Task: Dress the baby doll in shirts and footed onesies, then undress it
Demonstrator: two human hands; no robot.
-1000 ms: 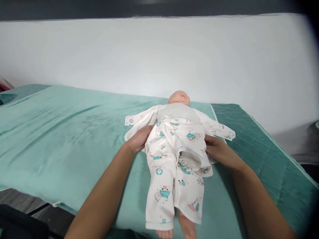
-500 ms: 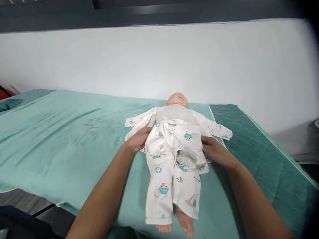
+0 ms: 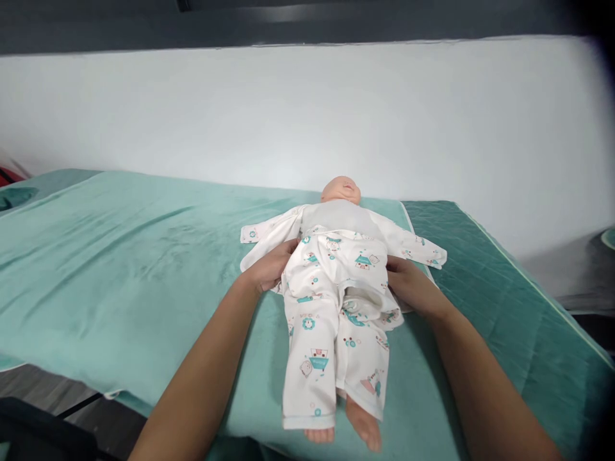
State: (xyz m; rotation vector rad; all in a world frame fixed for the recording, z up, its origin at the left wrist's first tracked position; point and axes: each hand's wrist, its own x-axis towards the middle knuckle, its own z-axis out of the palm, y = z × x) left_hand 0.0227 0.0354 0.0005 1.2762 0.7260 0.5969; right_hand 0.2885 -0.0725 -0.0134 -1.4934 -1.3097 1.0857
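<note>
A baby doll [image 3: 341,189] lies on its back, head toward the wall and bare feet toward me. It wears white printed trousers [image 3: 312,320] and a white top with long sleeves [image 3: 410,246], spread open over a grey chest. At the left hip, my left hand [image 3: 271,266] is closed on the trousers' side, its fingertips tucked out of sight. My right hand [image 3: 413,285] grips the opposite side of the trousers at the hip, its fingers mostly hidden behind the cloth. The trousers' right leg is bunched at the thigh.
A light green sheet [image 3: 120,256] covers the bed under the doll, with a darker quilted green cover [image 3: 500,282] to the right. A white wall [image 3: 288,115] rises behind. A black object [image 3: 43,429] sits at the lower left, near the grey floor.
The trousers have shifted slightly to the right between my hands, and the doll's feet have swung a little right. Both hands keep nearly the same place at the hips.
</note>
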